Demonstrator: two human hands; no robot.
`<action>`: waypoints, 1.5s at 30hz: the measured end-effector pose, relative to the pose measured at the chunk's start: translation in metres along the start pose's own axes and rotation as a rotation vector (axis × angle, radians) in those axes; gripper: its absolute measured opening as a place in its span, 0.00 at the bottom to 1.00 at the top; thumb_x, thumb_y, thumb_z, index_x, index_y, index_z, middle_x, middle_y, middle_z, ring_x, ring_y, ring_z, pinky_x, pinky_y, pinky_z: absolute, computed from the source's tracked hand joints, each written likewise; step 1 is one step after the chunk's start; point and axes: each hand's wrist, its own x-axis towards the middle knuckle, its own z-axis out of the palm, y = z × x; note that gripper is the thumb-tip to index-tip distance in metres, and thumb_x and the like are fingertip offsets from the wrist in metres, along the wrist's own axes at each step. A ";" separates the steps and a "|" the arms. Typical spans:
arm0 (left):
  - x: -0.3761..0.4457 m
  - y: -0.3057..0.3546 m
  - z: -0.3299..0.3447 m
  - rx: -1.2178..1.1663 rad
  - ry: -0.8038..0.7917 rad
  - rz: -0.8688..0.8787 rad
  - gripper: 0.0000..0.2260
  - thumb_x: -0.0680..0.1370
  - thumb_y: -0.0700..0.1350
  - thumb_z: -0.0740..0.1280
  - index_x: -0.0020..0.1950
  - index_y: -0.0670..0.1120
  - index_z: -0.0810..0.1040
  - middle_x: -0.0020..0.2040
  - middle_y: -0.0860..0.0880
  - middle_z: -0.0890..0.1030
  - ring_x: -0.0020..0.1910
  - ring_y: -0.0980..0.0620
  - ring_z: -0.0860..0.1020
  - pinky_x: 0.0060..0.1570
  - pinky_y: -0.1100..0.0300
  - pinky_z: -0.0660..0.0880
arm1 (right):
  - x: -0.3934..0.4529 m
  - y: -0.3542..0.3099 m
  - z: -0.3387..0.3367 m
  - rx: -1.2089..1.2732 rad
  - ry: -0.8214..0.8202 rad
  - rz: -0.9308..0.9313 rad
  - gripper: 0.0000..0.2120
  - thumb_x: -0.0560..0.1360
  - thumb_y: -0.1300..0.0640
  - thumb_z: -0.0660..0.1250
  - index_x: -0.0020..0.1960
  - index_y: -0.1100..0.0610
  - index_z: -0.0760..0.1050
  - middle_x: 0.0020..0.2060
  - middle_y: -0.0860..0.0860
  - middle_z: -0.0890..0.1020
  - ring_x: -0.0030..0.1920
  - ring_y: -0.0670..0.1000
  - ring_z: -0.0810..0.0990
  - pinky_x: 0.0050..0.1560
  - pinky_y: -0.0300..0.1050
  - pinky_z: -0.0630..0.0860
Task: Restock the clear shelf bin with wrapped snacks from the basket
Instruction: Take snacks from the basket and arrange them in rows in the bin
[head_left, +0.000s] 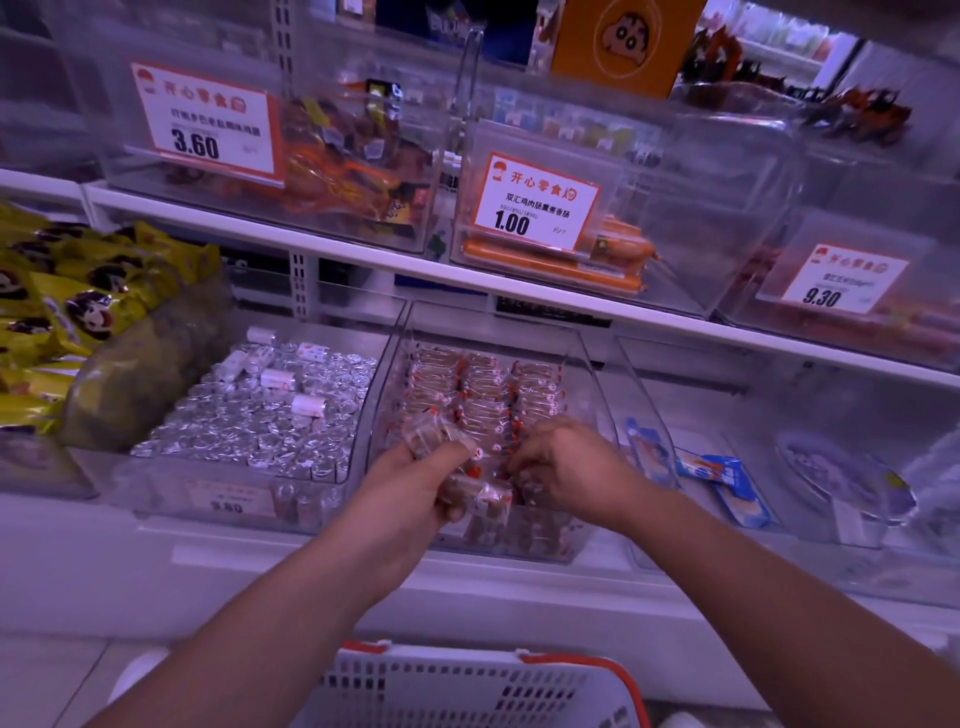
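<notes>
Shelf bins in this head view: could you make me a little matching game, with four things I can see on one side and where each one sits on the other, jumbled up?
Things:
1. left hand
2. silver foil sweets
3. orange sausages
4. white basket

Places:
A. upper shelf, behind the 1.00 price tag
B. bottom of the view, below the arms
C. over the front of the clear shelf bin, gripping wrapped snacks
D. lower shelf, in the bin left of that clear shelf bin

Pairs: 1-C, 2-D, 3-A, 4-B
</notes>
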 end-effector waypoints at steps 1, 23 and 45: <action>0.000 0.000 -0.001 0.007 -0.002 0.000 0.02 0.78 0.38 0.68 0.49 0.43 0.79 0.43 0.40 0.79 0.28 0.53 0.73 0.27 0.61 0.67 | 0.003 -0.002 -0.003 -0.022 -0.048 -0.006 0.10 0.75 0.58 0.70 0.55 0.49 0.84 0.51 0.49 0.83 0.54 0.51 0.78 0.56 0.44 0.73; -0.013 -0.005 0.013 0.036 -0.124 0.186 0.16 0.70 0.48 0.71 0.54 0.43 0.78 0.42 0.45 0.82 0.38 0.53 0.80 0.35 0.62 0.75 | -0.060 -0.091 -0.003 1.561 0.111 0.358 0.16 0.76 0.52 0.67 0.61 0.58 0.78 0.46 0.64 0.83 0.38 0.57 0.82 0.36 0.46 0.81; -0.015 -0.020 0.008 0.423 0.180 0.316 0.23 0.77 0.65 0.54 0.56 0.49 0.76 0.43 0.48 0.80 0.44 0.50 0.78 0.49 0.51 0.75 | -0.062 -0.096 0.006 1.316 0.827 0.353 0.11 0.69 0.69 0.76 0.46 0.55 0.84 0.41 0.50 0.88 0.42 0.47 0.86 0.43 0.35 0.80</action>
